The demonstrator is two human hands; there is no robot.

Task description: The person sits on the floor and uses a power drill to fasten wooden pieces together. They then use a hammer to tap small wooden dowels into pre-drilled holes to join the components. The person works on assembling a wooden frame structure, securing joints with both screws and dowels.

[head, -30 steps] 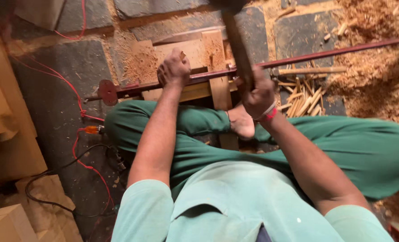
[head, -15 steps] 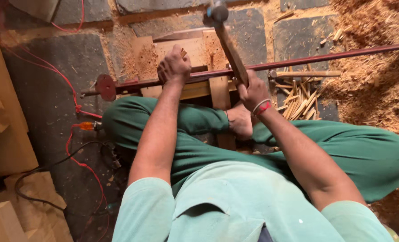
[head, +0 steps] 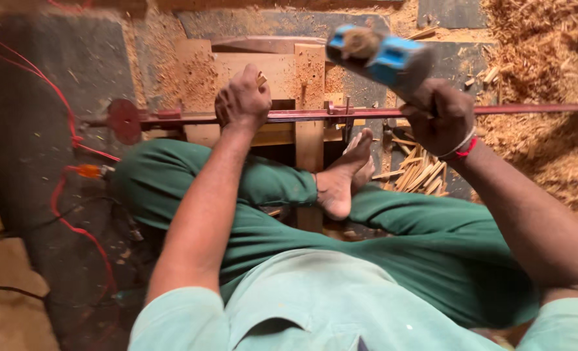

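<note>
- Blue-taped mallet point(head: 380, 57) raised, gripped by right hand point(head: 439, 116).
- Left hand point(head: 242, 101) pinches small wood piece point(head: 261, 79) on wooden jig point(head: 263, 71), at red rod point(head: 367, 113).

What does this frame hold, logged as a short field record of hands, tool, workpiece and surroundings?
left hand: pressing a small wooden piece above the long red metal bar
right hand: gripping a blurred blue-headed hammer, raised
work surface: wooden block jig on stone floor
nearby: pile of thin wooden sticks, heap of sawdust, red cable
posture: seated, bare foot by jig
</note>
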